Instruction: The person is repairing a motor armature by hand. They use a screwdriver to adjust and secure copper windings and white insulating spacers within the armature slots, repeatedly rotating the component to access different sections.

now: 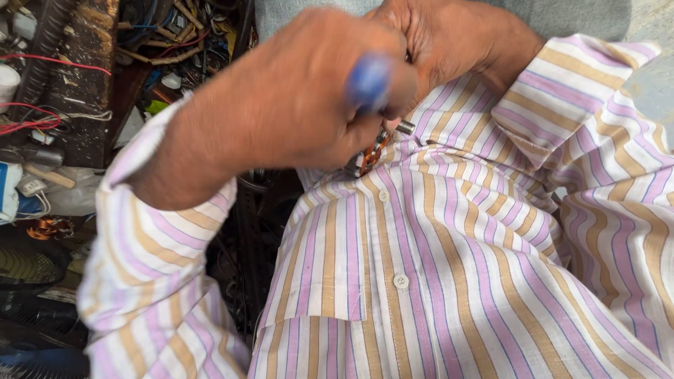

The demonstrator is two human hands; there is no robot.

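Up close, we have our left hand (295,98) curled tight, fingers (365,130) wrapped round a blue-handled tool (370,81) whose long axis points almost straight at us. Just at 5 o'clock of those fingers sits a small copper-wound part (374,151), touching them. Our right hand (449,42) pinches in from 1 o'clock, equally near, over the striped shirt (449,267).

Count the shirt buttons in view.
2: one button on the placket just below the hands, another button lower down near the pocket. Others may be hidden under the hands.
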